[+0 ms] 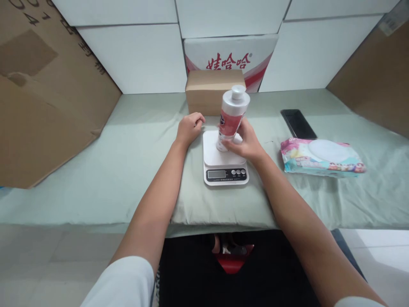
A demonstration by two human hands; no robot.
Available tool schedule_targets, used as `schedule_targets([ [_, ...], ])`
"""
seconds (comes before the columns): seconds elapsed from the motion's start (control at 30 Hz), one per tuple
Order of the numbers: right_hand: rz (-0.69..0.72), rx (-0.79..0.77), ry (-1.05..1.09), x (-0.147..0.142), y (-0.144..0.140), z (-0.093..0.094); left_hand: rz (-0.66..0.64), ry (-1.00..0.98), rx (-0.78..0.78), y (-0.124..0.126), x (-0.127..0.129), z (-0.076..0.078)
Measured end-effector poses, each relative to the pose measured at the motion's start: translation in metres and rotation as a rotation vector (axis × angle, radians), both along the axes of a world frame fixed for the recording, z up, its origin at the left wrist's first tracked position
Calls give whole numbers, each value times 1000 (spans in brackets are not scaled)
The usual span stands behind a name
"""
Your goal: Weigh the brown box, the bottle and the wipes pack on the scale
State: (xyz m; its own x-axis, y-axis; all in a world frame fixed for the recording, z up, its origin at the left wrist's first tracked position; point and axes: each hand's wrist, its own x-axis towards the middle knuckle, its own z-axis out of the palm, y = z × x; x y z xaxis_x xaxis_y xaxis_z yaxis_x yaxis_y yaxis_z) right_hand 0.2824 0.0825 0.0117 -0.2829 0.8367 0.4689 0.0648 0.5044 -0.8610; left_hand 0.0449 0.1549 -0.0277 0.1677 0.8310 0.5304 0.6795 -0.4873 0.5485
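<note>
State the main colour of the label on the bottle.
The label is mainly pinkish red, seen in the head view.

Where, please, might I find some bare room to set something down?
The widest bare cloth lies between the left carton and the left arm. A smaller patch lies behind the wipes, between the phone and the right carton. The middle is crowded: scale, bottle, box, left hand and right hand sit close together.
</note>
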Motion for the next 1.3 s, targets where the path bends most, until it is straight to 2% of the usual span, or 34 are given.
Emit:
schedule_targets([
  [0.1,-134,122,112,14,9,6,11,-24,8,1,-1,-1],
  [0.2,-395,203,272,32,25,2,28,-35,28,2,-1,0],
  [0.3,-597,116,406,43,43,-13,57,-61,22,1,-1,1],
  [0.47,-685,-68,521,42,55,-35,70,-103,-18,-1,-2,3],
  [0.67,-668,-123,591,33,54,-36,62,-150,-27,-1,-2,4],
  [0.83,-571,-48,517,29,45,-30,49,-192,-35,-1,-3,5],
  [0.93,-456,55,401,24,32,-20,50,-210,-32,0,-3,4],
  [1.1,-266,243,91,13,9,-1,50,-223,-33,1,-3,3],
  [1.3,-167,279,-109,4,0,3,51,-232,-28,0,-3,3],
])
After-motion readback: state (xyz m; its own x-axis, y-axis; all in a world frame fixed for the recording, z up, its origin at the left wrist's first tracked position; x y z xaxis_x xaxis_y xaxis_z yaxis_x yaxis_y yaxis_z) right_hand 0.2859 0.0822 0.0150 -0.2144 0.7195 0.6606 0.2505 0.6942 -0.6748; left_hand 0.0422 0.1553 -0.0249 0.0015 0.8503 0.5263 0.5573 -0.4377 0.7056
